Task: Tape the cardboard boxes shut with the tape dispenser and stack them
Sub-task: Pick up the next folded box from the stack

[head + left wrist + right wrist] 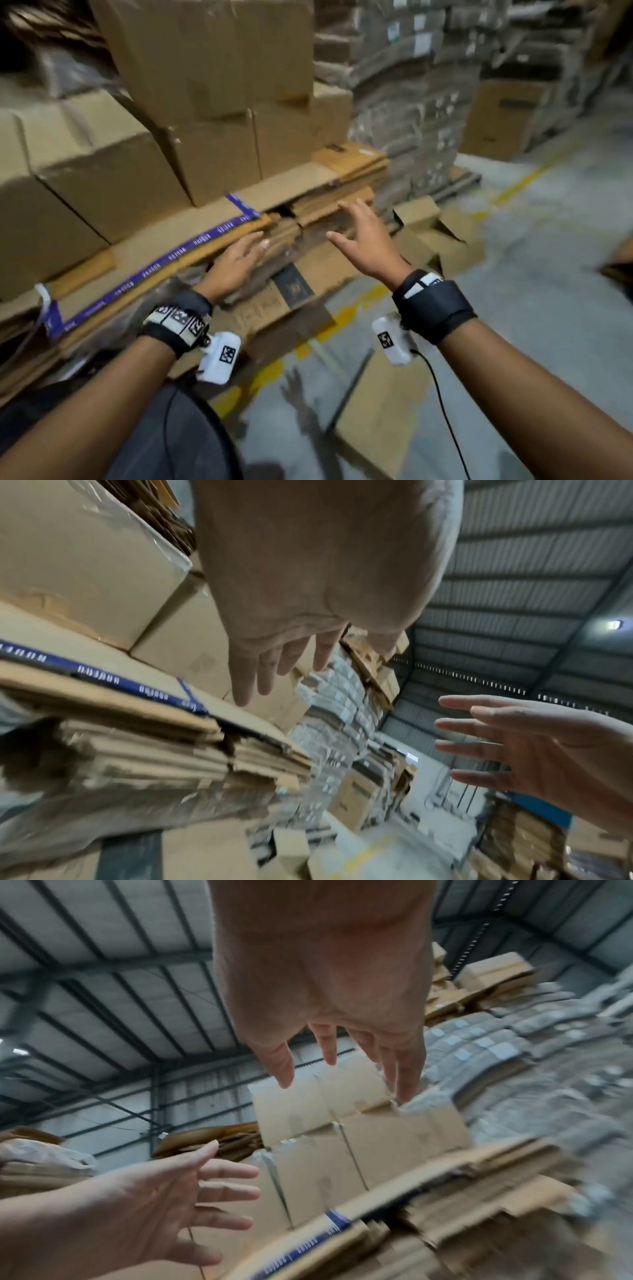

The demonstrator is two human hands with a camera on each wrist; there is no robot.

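Nearest me, over the flat cardboard stack, my left hand and right hand hover with fingers spread, holding nothing. Behind the stack stand closed boxes; beyond those, wrapped bundles. I see no tape dispenser. Risk, as I judge it: pulling one sheet from the ragged stack edge may drag neighbouring sheets off onto the floor.

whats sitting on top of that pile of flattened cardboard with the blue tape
Closed cardboard boxes stand stacked on the back of the flattened cardboard pile; blue printed tape runs along its top sheet. Both hands hover empty above the front edge. What lies beneath the boxes is covered.
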